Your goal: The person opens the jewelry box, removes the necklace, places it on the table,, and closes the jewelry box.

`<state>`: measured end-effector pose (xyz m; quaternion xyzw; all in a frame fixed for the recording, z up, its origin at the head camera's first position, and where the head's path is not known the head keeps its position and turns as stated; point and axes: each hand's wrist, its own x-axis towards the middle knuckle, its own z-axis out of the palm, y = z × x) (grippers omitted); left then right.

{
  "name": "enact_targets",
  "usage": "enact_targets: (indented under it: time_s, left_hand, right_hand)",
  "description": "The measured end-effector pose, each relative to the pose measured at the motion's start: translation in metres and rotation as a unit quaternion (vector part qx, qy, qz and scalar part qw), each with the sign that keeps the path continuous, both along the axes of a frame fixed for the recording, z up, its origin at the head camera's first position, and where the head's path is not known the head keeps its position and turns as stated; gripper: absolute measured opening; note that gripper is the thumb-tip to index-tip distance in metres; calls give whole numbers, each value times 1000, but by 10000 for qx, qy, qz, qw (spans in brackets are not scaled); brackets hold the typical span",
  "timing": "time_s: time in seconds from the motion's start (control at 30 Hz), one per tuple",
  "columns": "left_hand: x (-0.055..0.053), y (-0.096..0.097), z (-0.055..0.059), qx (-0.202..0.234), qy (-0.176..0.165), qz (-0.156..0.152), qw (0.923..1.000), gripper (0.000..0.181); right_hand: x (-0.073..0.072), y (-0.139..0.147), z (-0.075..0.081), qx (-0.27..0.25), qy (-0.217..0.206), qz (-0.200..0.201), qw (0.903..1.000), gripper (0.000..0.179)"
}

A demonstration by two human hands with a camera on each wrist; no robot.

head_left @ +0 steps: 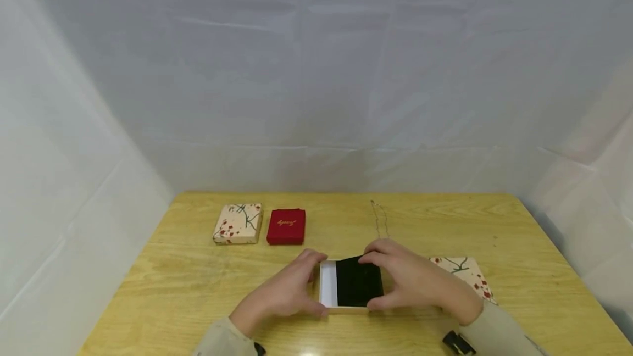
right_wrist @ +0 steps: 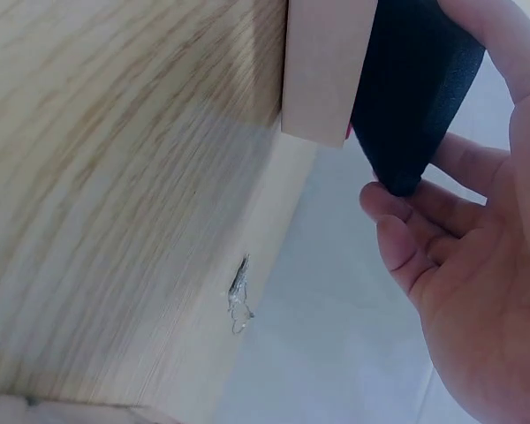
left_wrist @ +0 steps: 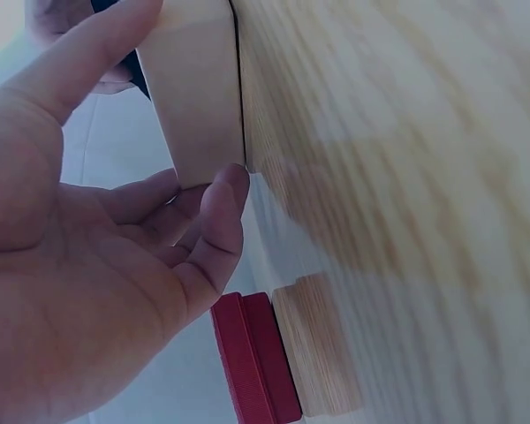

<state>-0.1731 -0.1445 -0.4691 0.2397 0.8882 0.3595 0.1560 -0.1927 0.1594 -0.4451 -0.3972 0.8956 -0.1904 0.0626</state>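
In the head view a shallow open box with a white inside sits on the table near the front. My left hand grips its left end, thumb at the near corner and fingers at the far one. A black foam pad lies tilted over the box's right part, its right side raised. My right hand pinches that pad between thumb and fingers. In the right wrist view the pad stands up past the box wall. The left wrist view shows fingers curled at the box's corner.
A flower-patterned box and a red box with gold lettering stand at the back left. A thin silver chain lies beyond my right hand. A flower-patterned lid lies at the right, partly behind my forearm. White sheeting surrounds the table.
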Motion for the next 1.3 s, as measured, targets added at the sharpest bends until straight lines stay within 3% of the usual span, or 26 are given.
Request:
enact_targets:
  time_s: [0.43, 0.87, 1.13, 1.3]
  left_hand:
    - [-1, -1, -1, 49, 12, -89, 9999, 100]
    - [-1, -2, -1, 119, 15, -118, 9999, 100]
    - [-2, -3, -2, 106, 68, -136, 9998, 99]
    - [-1, -2, -1, 87, 58, -135, 9999, 100]
  right_hand:
    - [-4, -18, -5, 173, -213, 32, 9996, 74]
    - [-6, -23, -10, -109, -380, 58, 9992, 69]
    - [-7, -27, -21, -176, 52, 291, 9994, 65]
    - [-7, -26, -24, -165, 39, 325, 9993, 64]
